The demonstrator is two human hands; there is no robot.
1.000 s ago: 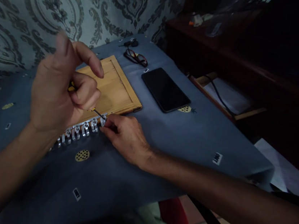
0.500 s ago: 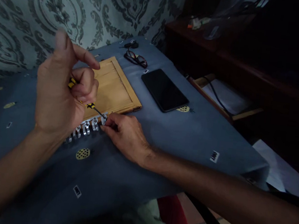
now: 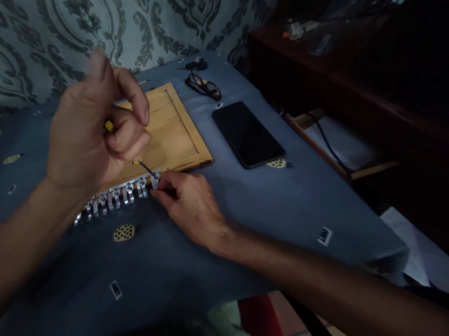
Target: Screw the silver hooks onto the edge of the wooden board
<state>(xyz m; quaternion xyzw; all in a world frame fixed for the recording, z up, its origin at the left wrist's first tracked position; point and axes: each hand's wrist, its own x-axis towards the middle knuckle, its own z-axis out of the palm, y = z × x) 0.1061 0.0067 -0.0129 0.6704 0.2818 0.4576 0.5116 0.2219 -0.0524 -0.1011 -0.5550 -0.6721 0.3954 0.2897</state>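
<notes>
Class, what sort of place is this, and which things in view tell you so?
Probably a room in a home: a fruit-print tablecloth covers the table, a damask-patterned wall covering stands behind it, and eyeglasses lie near a smartphone.

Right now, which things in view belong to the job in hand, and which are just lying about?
In use:
screwdriver, in the left hand
metal clips, the right hand at the end one
wooden board, clips along its edge

Apparently lying about:
black phone
glasses
small dark object beyond them, too dim to name
</notes>
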